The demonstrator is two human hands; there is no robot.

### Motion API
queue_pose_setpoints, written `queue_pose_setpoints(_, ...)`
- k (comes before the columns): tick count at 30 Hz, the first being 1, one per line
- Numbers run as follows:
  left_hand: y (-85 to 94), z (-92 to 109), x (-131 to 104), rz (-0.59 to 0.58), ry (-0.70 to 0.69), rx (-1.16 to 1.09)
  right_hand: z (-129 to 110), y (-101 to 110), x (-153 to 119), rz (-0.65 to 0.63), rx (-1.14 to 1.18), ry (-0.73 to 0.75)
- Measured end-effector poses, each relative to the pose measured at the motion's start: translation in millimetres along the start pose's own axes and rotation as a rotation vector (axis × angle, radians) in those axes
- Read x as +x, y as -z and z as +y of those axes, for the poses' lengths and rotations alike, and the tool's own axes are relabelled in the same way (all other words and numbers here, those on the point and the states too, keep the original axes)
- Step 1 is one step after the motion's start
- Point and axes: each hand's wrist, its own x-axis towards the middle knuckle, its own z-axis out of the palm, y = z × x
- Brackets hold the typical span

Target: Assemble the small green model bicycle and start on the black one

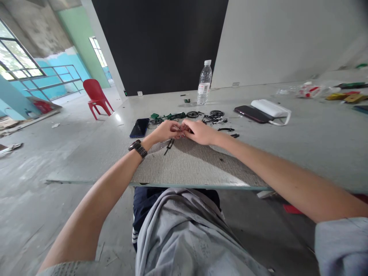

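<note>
Our left hand (166, 131) and right hand (199, 132) meet fingertip to fingertip just above the table (161, 170), the left seemingly pinched narrow on a small piece (178, 128) too fine and too covered to identify; whether the right also grips it, we cannot tell. For such fine work, we do best to steady the piece with one thumb and forefinger, press lightly with the other, turn it until its ends line up, and work low over the table so that a slip drops nowhere far. The fingers curl inward, knuckles up, both wrists slightly bent; the left forearm, with its wristwatch (138, 148), rises from seven o'clock, the right from four. Outward from the hands, a slim black forked part (169, 147) lies near at seven o'clock, a dark smartphone (139, 128) at nine, and small green parts (176, 115) at eleven. One spoked wheel (192, 114) lies at one o'clock, a second wheel (217, 113) at two, and a curved black part (226, 129) at three. Farther off, a clear plastic bottle (204, 86) stands at one o'clock, and a white case-like item (271, 109) lies between two and three.
</note>
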Motion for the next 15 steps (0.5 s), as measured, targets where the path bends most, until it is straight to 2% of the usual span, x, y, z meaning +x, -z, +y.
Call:
queue_pose_setpoints(5,0.6,-0.6,0.3,0.000,-0.028,0.002,-2.2,-1.3,-0.5,-0.028,0.033,-0.040)
queue_pose_setpoints(15,4.0,1.2,-0.2,-0.009,-0.071,0.182,-3.5,-2.0,-0.7,-0.050,0.062,-0.059)
